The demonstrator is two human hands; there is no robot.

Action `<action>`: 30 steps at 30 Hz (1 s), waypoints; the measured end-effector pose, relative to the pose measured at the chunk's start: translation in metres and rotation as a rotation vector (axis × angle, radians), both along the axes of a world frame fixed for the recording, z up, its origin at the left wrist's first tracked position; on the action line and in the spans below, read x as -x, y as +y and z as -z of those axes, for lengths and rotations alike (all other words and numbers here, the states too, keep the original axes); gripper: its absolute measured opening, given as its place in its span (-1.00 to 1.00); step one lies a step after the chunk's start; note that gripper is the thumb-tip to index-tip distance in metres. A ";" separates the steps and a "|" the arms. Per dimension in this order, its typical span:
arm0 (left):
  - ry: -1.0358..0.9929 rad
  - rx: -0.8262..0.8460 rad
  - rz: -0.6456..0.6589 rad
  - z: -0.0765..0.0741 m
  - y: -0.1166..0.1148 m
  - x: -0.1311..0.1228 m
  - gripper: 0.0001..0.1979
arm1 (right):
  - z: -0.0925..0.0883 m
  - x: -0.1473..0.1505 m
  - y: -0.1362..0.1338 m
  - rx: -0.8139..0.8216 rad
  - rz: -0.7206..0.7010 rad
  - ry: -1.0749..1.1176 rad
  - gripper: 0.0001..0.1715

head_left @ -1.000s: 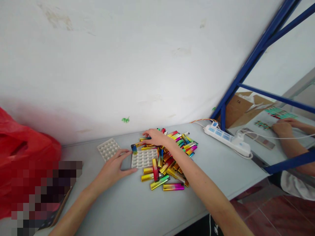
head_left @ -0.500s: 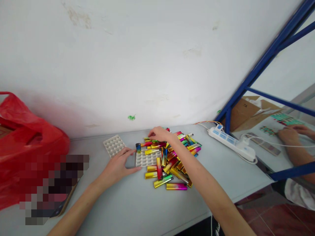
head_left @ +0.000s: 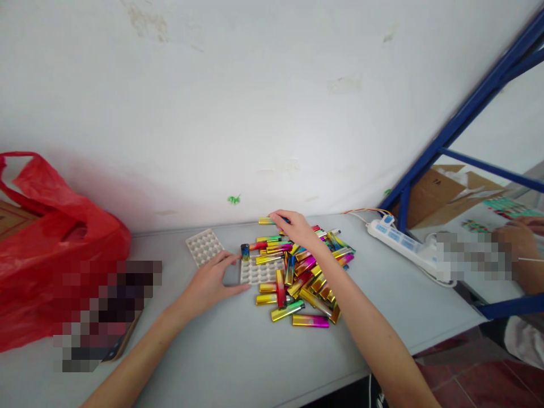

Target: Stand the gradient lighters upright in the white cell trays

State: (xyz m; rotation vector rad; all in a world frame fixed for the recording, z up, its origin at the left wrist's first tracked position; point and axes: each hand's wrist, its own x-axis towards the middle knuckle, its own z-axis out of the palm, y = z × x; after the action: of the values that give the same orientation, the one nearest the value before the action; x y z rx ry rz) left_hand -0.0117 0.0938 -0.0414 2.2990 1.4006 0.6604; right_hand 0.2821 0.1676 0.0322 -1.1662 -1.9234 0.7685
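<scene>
Now my right fingers (head_left: 282, 214), clamped on one yellow-ended lighter (head_left: 265, 221) near the frame's centre, have lifted it free from the pile (head_left: 301, 282), while my left fingers (head_left: 224, 262) stay apart beside the tray (head_left: 256, 274).

This place appeared to be a small and simple workshop. A heap of lighters (head_left: 301, 281), pale trays (head_left: 204, 247) with cells and a power strip (head_left: 402, 245) lay on a grey bench (head_left: 212, 351) along a stained white wall (head_left: 255, 113). Beyond a blue metal frame (head_left: 471, 115), an open cardboard box (head_left: 427, 195) and another person's arm (head_left: 529, 275) were seen at a second bench (head_left: 488, 291).
</scene>
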 end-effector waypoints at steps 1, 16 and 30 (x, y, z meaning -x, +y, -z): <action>0.004 0.001 -0.002 0.000 0.000 0.000 -0.32 | -0.001 -0.003 -0.006 0.012 0.015 0.061 -0.53; 0.050 0.022 0.003 -0.011 -0.007 -0.005 -0.36 | 0.000 0.007 -0.069 0.454 -0.146 0.548 -0.40; 0.096 0.037 -0.002 -0.019 -0.013 -0.008 -0.35 | 0.018 0.035 -0.091 0.087 0.183 0.172 -0.30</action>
State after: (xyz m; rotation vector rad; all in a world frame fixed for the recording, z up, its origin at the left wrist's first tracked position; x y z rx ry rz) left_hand -0.0040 0.0810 -0.0227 2.3283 1.4455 0.5267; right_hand 0.2466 0.0766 0.0147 -1.2658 -1.6315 0.8310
